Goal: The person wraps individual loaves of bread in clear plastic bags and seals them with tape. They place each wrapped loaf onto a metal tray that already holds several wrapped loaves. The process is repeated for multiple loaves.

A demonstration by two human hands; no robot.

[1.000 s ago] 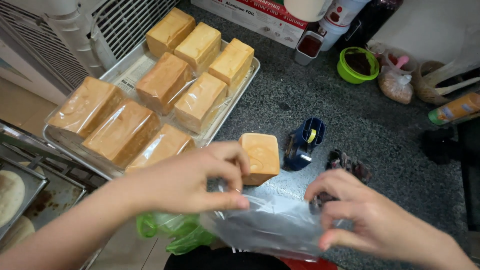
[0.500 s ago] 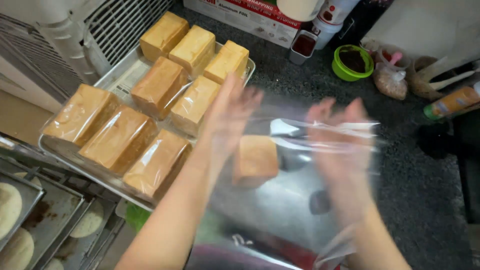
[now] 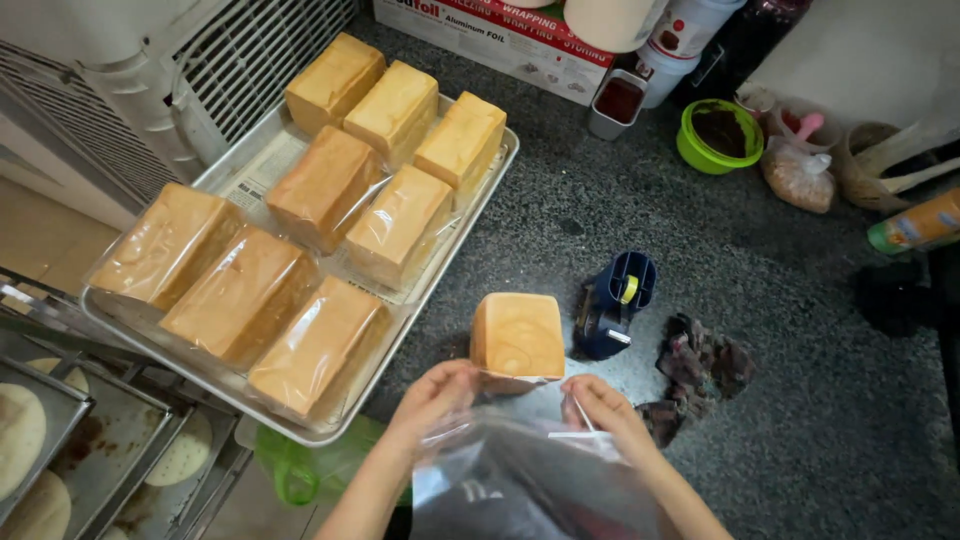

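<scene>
While both hands pinch the clear bag's (image 3: 520, 470) mouth, left hand (image 3: 440, 392) and right hand (image 3: 600, 408) just below the bare loaf (image 3: 517, 335) on the counter (image 3: 780, 330) (bagging step, I judge), the next move calls for sliding it inside.

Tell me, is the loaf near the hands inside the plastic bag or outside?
Outside. The bare loaf stands on the counter; both hands hold the clear bag just before it.

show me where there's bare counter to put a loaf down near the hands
Bare dark speckled counter lies right of the crumpled dark cloth, and between the metal tray of wrapped loaves and the green bowl. It is crowded around the unwrapped square loaf, blue tape dispenser and clear plastic bag.
</scene>
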